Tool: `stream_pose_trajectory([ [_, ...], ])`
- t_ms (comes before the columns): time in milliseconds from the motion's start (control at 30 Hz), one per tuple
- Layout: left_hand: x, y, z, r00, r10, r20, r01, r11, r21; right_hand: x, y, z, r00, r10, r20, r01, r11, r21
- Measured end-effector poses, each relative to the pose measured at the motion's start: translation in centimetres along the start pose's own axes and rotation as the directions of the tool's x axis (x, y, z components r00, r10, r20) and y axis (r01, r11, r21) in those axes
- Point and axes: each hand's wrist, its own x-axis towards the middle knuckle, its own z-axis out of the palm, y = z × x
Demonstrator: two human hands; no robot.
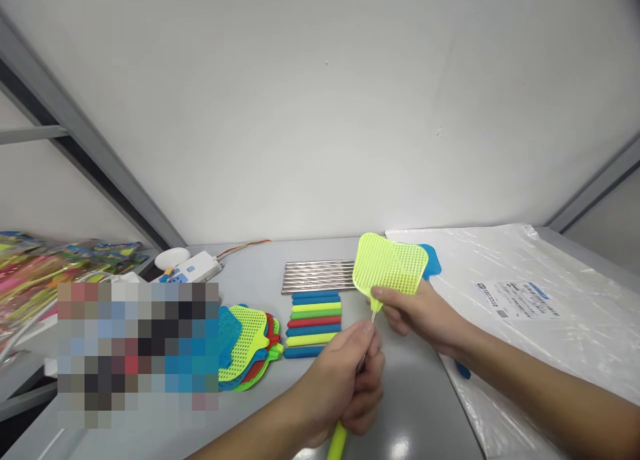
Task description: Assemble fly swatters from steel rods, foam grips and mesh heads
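Note:
Both my hands hold a yellow-green fly swatter in front of me, its perforated head up and its handle down. My left hand is closed around the metal rod. Just above it, my right hand pinches the base of the head between thumb and fingers. Beyond my hands lie a row of metal rods and a column of coloured handle grips. A stack of swatter heads lies to the left. Behind my right hand shows a blue swatter head, partly hidden.
A white plastic bag with a printed label covers the table's right side. At the back left are a power strip and a round white object. Packaged colourful items lie far left. A blurred patch hides part of the left.

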Motion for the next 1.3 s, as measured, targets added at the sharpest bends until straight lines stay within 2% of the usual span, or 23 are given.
stream_pose_trajectory([
  [100,-0.2,0.0,0.1,0.997,-0.072,0.010,0.071,0.997,0.010,1.0,-0.4,-1.8,0.983,-0.025,-0.181,0.050,0.990,0.134],
  [200,-0.3,-0.3,0.2,0.996,-0.087,-0.002,0.087,0.996,0.024,1.5,-0.4,-2.9,0.969,-0.026,-0.244,0.079,0.974,0.212],
  [267,-0.2,-0.4,0.2,0.998,-0.067,-0.006,0.068,0.997,0.032,1.4,0.0,-2.6,0.980,0.001,-0.199,0.041,0.978,0.205],
  [367,0.0,-0.5,0.1,0.998,-0.038,-0.039,0.040,0.999,0.037,0.4,1.0,-1.0,0.998,0.063,0.015,-0.064,0.996,0.069],
  [433,0.1,-0.4,0.0,0.998,-0.027,-0.063,0.029,0.999,0.040,-0.2,1.3,-0.1,0.986,0.090,0.141,-0.087,0.996,-0.030],
  [467,0.1,-0.3,-0.1,0.997,-0.026,-0.069,0.029,0.999,0.042,-0.4,1.3,0.2,0.982,0.088,0.167,-0.079,0.995,-0.061],
  [533,0.1,0.0,-0.1,0.997,-0.040,-0.063,0.043,0.998,0.044,-0.5,1.1,0.1,0.989,0.058,0.135,-0.048,0.996,-0.076],
  [633,-0.1,0.3,-0.1,0.997,-0.071,-0.033,0.073,0.996,0.049,0.0,0.3,-1.0,1.000,-0.011,-0.025,0.011,1.000,-0.018],
  [700,-0.2,0.5,0.0,0.996,-0.089,-0.015,0.089,0.995,0.051,0.4,-0.2,-2.0,0.991,-0.042,-0.130,0.048,0.998,0.043],
  [767,-0.3,0.6,0.0,0.995,-0.098,-0.006,0.098,0.994,0.054,0.8,-0.5,-2.8,0.982,-0.055,-0.180,0.070,0.995,0.075],
  [933,-0.3,0.4,-0.2,0.995,-0.101,0.004,0.100,0.994,0.049,0.8,0.0,-2.5,0.986,-0.068,-0.150,0.080,0.994,0.080],
  [1067,-0.2,0.2,-0.3,0.995,-0.095,-0.007,0.095,0.994,0.047,-0.2,1.1,-0.5,0.999,0.024,0.032,-0.024,1.000,-0.007],
  [1133,-0.1,0.2,-0.4,0.995,-0.100,-0.004,0.100,0.994,0.051,-0.5,1.4,0.1,0.996,0.029,0.089,-0.025,0.998,-0.054],
  [1200,-0.2,0.3,-0.4,0.994,-0.111,-0.005,0.111,0.992,0.054,-0.5,1.2,-0.1,0.997,0.010,0.072,-0.005,0.998,-0.064],
  [1300,-0.3,0.7,-0.5,0.990,-0.141,0.012,0.140,0.988,0.058,0.2,0.3,-1.9,0.997,-0.026,-0.074,0.029,0.999,0.031],
])
